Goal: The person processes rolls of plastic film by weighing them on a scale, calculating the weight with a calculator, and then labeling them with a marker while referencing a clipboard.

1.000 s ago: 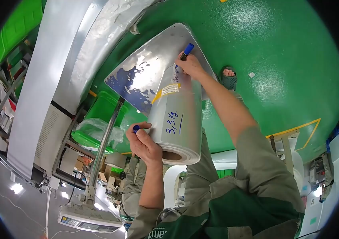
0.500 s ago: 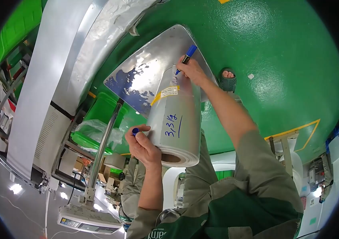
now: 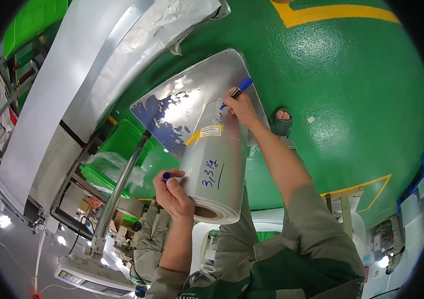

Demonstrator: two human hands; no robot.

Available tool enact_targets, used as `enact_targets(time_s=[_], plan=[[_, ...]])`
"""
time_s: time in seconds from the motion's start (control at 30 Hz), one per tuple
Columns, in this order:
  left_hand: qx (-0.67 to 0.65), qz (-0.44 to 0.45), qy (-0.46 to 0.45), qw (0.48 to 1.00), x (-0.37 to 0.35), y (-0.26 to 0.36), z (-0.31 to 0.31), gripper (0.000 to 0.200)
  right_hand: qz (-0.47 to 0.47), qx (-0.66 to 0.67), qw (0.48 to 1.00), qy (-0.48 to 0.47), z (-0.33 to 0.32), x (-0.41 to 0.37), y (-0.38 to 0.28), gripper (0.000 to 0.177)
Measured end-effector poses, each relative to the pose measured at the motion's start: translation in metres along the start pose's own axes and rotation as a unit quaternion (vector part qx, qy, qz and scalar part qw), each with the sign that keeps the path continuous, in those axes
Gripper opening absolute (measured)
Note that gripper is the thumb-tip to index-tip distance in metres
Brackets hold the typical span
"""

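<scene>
A large roll of clear plastic film point(image 3: 213, 175) lies on the metal platform of a scale point(image 3: 192, 84). It bears the blue handwriting "3,3kg", underlined, and a white label point(image 3: 212, 130) with yellow tape. My right hand point(image 3: 242, 108) grips a blue marker point(image 3: 238, 91), its tip on the film near the roll's far end, where more blue writing shows. My left hand point(image 3: 174, 193) is closed on the blue marker cap point(image 3: 166, 176) and rests against the near end of the roll, beside its open cardboard core point(image 3: 205, 213).
The scale's pole point(image 3: 122, 184) leads to a display unit point(image 3: 94, 279) at lower left. A green crate point(image 3: 122, 142) holding clear plastic stands beside it. Foil-like sheeting point(image 3: 157, 45) runs along the left. Yellow lines point(image 3: 341, 14) mark the green floor. Another person's trousers point(image 3: 149, 239) show at bottom left.
The view has shifted, so the roll and hands appear slightly lower and more yellow floor line shows. The marker stays against the film in my right hand; my left hand keeps the cap.
</scene>
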State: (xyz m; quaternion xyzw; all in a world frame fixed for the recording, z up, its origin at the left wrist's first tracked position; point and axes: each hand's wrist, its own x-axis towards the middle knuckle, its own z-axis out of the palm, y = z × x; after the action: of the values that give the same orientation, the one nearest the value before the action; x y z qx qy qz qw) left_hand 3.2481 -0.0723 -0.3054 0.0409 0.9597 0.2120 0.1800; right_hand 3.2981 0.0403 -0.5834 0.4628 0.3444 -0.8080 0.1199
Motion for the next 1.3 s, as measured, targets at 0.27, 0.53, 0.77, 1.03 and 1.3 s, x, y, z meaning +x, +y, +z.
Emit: enact_targets(time_s=[0.27, 0.53, 0.77, 1.03, 1.3], plan=[[0.004, 0.003, 0.002, 1.0, 0.001, 0.001, 0.001, 0.031, 0.007, 0.008, 1.0, -0.003, 0.0, 0.002, 0.002, 0.013], [-0.005, 0.016, 0.005, 1.0, 0.002, 0.0, 0.0, 0.03, 0.014, 0.023, 1.0, -0.004, -0.005, 0.002, -0.004, 0.012], [-0.006, 0.0, -0.004, 1.0, 0.001, -0.003, 0.0, 0.032, 0.005, 0.011, 0.999, -0.031, -0.002, 0.002, -0.001, 0.011], [-0.004, 0.002, -0.005, 1.0, 0.002, -0.001, 0.0, 0.032, -0.015, -0.03, 0.998, -0.051, -0.003, 0.005, 0.001, 0.011], [-0.01, 0.0, -0.003, 1.0, 0.002, -0.001, 0.001, 0.033, -0.016, -0.065, 0.997, -0.037, 0.001, 0.002, -0.005, 0.01]])
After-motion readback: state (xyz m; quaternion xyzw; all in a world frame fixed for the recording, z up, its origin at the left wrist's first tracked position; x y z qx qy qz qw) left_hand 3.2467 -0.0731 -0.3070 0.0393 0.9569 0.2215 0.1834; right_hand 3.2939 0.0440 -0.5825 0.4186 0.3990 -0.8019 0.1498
